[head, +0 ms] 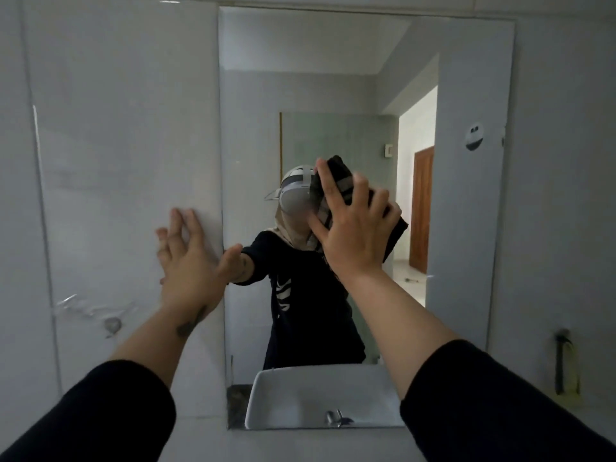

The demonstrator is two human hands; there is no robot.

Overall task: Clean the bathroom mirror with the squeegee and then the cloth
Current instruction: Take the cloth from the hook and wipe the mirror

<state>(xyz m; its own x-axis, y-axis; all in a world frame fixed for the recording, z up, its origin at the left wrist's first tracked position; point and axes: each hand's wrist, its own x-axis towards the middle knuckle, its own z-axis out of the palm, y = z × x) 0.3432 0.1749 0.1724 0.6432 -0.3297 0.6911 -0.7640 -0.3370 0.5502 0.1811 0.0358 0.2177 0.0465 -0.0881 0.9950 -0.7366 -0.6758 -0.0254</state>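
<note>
My right hand (353, 235) presses a dark cloth (340, 181) flat against the bathroom mirror (466, 211), fingers (328, 185) spread wide over the fabric, which bunches above and to the right of my fingertips. My left hand (186, 261) braces on the white tiled wall (116, 128) just beside the mirror's left edge, fingers apart and holding nothing. Below my right wrist, the glass reflects a white sink (283, 395) and its tap (336, 418). Both arms wear dark sleeves (100, 411).
</note>
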